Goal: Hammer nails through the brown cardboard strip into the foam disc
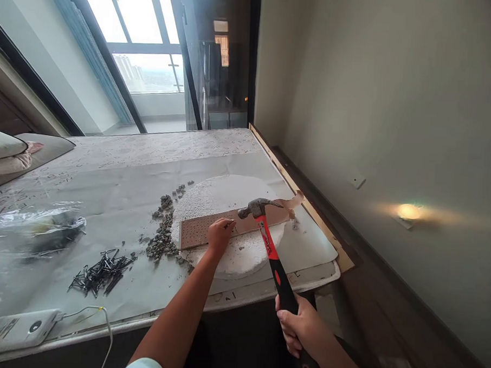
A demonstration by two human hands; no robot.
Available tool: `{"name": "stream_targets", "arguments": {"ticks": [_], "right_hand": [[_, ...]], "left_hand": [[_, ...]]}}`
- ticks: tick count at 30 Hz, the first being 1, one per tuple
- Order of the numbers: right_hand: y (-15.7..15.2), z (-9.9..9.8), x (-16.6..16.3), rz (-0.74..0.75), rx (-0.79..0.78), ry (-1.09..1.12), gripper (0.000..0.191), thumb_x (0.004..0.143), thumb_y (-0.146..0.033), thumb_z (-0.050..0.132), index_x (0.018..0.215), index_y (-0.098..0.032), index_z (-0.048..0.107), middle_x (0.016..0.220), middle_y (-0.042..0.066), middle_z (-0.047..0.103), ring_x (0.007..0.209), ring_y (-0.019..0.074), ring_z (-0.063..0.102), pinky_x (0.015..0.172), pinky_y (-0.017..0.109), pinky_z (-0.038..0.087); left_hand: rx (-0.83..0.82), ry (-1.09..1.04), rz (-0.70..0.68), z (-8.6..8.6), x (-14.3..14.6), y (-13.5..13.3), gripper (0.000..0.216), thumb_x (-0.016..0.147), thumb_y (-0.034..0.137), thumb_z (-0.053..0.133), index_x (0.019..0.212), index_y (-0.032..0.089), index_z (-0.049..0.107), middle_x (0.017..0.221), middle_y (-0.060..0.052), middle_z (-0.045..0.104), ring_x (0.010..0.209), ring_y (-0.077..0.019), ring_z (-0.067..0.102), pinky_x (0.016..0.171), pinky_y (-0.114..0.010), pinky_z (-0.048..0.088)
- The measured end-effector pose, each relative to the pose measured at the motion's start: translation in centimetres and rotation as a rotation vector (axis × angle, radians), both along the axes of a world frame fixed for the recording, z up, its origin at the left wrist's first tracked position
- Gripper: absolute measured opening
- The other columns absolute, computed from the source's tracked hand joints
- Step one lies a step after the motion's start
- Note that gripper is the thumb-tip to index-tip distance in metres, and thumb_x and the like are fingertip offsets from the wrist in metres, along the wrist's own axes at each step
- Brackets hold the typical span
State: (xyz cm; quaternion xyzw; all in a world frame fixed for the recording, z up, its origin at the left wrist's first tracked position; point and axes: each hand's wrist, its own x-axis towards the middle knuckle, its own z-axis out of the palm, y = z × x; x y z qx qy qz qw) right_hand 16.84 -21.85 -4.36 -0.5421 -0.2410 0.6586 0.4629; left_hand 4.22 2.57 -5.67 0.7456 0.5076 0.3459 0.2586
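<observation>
With its fingers pinched together, my left hand (219, 234) rests on a brown board (194, 231) dotted with rows of small holes. A small dark piece that looks like a nail (229, 223) shows at the fingertips. My right hand (298, 327) is wrapped round the black and red handle of a claw hammer (269, 239). Its metal head is over the board, to the right of my left hand. Beneath the board lies a round white foam slab (229, 188). A torn brown strip (294, 201) sticks up at the board's right end.
Grey gravel-like bits (162, 237) lie along the slab's left side. A pile of dark nails (103, 273) sits at front left, near a white power bank (23, 326) with a cable. Clear plastic wrapping (35, 232) is further left. A wall (395, 114) bounds the right.
</observation>
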Motion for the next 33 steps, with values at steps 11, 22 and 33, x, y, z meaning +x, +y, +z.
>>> {"name": "stream_targets", "arguments": {"ticks": [11, 22, 33], "right_hand": [[0.1, -0.4, -0.5, -0.009, -0.010, -0.176, 0.023, 0.065, -0.037, 0.056, 0.076, -0.022, 0.041, 0.037, -0.016, 0.025, 0.028, 0.0040, 0.022, 0.027, 0.016, 0.026], [1.3, 5.5, 3.2, 0.142, 0.130, -0.940, 0.010, 0.069, -0.028, 0.051, 0.073, -0.021, 0.055, 0.054, -0.004, 0.045, 0.049, 0.0125, 0.040, 0.048, 0.024, 0.030], [1.6, 7.3, 3.4, 0.115, 0.088, -1.142, 0.014, 0.069, -0.033, 0.051, 0.073, -0.021, 0.058, 0.067, 0.004, 0.058, 0.067, 0.0218, 0.054, 0.061, 0.029, 0.040]], "left_hand": [[0.030, 0.165, 0.051, -1.0, 0.2, -0.4, 0.022, 0.084, 0.032, 0.053, 0.086, 0.020, 0.071, 0.088, -0.005, 0.071, 0.082, -0.0170, 0.062, 0.071, -0.026, 0.042], [-0.010, 0.163, 0.030, -1.0, -0.5, -1.0, 0.024, 0.085, 0.033, 0.050, 0.084, 0.021, 0.071, 0.088, -0.005, 0.070, 0.082, -0.0176, 0.062, 0.070, -0.026, 0.040], [-0.037, 0.135, 0.013, -1.4, -0.9, -1.2, 0.023, 0.084, 0.032, 0.051, 0.081, 0.020, 0.071, 0.086, -0.007, 0.069, 0.080, -0.0189, 0.062, 0.071, -0.028, 0.041]]}}
